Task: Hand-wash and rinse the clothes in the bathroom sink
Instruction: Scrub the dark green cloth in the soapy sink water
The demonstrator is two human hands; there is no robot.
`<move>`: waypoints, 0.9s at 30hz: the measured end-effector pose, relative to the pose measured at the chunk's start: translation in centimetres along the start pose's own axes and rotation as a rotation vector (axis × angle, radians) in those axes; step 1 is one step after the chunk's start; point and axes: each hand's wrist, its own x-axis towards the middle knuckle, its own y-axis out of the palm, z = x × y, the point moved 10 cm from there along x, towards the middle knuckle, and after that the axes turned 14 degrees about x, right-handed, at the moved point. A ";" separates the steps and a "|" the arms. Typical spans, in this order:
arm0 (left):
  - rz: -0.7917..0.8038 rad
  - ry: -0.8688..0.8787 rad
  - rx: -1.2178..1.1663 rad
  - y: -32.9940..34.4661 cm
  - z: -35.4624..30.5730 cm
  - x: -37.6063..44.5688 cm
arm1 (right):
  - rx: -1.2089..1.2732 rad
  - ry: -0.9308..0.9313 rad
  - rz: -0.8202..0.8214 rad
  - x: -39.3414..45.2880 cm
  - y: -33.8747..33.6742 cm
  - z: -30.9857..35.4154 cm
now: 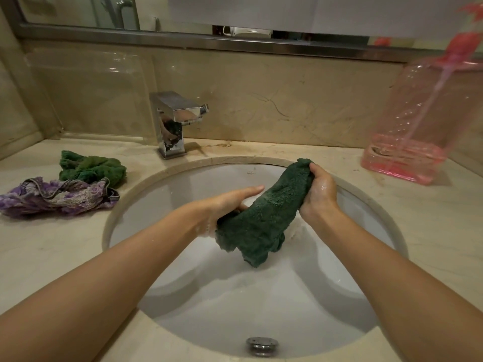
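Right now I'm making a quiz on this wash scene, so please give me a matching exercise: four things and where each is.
Things:
1. dark green cloth
2. purple garment
3. pink bottle
4. faucet

Places:
A. countertop, right of the sink
B. behind the sink rim
C. held in both hands above the basin
D. countertop, left of the sink

Pairs: 1-C, 2-D, 3-A, 4-B

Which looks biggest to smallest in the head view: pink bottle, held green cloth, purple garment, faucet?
1. Pink bottle, though it is cut off by the frame edge.
2-3. Held green cloth and purple garment look alike; unranked.
4. Faucet.
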 end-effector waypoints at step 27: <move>-0.413 0.353 -0.256 -4.8 -2.8 -1.7 | -0.930 -0.370 0.295 -2.1 3.3 1.5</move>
